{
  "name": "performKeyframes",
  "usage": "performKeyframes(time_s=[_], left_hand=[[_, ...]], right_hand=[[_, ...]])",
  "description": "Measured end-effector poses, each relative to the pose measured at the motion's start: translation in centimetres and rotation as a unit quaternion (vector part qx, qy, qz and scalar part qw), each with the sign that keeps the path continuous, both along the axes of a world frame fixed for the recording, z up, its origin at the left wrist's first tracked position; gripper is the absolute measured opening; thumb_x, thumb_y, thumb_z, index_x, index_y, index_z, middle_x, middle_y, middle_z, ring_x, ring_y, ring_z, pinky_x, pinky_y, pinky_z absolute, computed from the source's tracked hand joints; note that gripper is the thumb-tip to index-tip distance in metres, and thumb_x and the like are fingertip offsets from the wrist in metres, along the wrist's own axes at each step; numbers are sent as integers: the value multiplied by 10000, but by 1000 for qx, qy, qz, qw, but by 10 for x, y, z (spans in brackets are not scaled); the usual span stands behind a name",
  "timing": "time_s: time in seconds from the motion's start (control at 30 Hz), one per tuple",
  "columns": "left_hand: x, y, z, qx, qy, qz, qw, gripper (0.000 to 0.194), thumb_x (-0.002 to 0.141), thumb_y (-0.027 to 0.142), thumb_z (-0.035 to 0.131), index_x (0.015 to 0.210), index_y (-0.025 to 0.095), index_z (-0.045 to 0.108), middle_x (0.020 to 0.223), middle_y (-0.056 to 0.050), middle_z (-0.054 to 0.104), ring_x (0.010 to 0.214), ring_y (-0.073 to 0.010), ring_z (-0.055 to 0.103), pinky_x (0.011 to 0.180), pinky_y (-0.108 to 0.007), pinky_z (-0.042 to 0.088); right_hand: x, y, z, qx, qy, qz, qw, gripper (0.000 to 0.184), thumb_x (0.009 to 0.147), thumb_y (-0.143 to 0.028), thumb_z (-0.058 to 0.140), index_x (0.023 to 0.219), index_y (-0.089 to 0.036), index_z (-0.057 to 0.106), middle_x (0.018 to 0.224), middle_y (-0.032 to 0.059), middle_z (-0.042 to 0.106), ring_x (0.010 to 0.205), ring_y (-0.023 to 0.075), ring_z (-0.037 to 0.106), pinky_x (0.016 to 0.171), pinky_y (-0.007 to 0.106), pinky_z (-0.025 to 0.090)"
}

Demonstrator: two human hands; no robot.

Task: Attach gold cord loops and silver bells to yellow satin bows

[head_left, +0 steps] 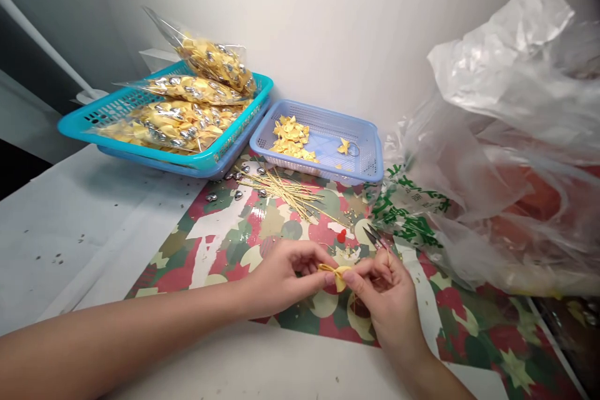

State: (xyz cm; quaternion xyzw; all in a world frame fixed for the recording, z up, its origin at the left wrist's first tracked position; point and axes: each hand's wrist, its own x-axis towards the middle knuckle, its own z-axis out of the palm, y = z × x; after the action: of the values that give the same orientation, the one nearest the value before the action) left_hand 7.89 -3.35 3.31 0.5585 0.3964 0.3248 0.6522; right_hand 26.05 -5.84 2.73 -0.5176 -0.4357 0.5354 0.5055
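Note:
A small yellow ribbon bow is pinched between my two hands over the patterned sheet. My left hand is closed, thumb and finger gripping the bow's left side, where a thin yellow loop shows. Its right side is held by the thumb and fingertips of my right hand, also closed. A pair of small thread snips with dark blades sticks out beyond my right fingers and seems tucked in them; the grip is partly hidden. Thin strands hang below the right fingers.
A blue basket holds loose yellow bows. Left of it, a turquoise basket carries filled clear bags. Cut yellow cords, silver beads and a red pushpin lie ahead. A large plastic bag stands right.

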Motion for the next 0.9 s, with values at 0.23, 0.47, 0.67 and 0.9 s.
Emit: performKeyframes(time_s=[0.23, 0.47, 0.67, 0.9], left_hand=[[-2, 9, 2, -80, -46, 47, 995, 199, 796, 366, 730, 714, 191, 683, 694, 3, 661, 627, -123, 561, 568, -228, 428], [-2, 12, 5, -89, 13, 66, 994, 299, 799, 473, 708, 705, 190, 695, 670, 2, 618, 557, -107, 435, 492, -218, 335], [0, 6, 3, -86, -18, 121, 989, 295, 759, 463, 775, 809, 211, 630, 603, 64, 531, 497, -75, 437, 431, -170, 343], [3, 1, -4, -188, -80, 35, 978, 371, 715, 478, 815, 851, 186, 631, 660, 4, 677, 579, -125, 616, 562, -227, 503]], right_hand=[[0, 3, -1, -13, 15, -18, 1000, 542, 746, -377, 797, 654, -230, 283, 585, -41, 601, 518, 84, 441, 514, 207, 383], [0, 3, -3, -11, 51, -1, 999, 505, 744, -375, 792, 688, -236, 310, 738, -5, 701, 574, 100, 503, 557, 234, 418], [0, 1, -3, 78, -62, -48, 994, 495, 783, -241, 747, 675, -260, 265, 696, -3, 734, 485, 111, 433, 490, 271, 382], [6, -3, 2, 386, -380, 11, 841, 406, 843, -116, 675, 594, -281, 400, 853, 12, 801, 534, 167, 572, 493, 334, 418]])
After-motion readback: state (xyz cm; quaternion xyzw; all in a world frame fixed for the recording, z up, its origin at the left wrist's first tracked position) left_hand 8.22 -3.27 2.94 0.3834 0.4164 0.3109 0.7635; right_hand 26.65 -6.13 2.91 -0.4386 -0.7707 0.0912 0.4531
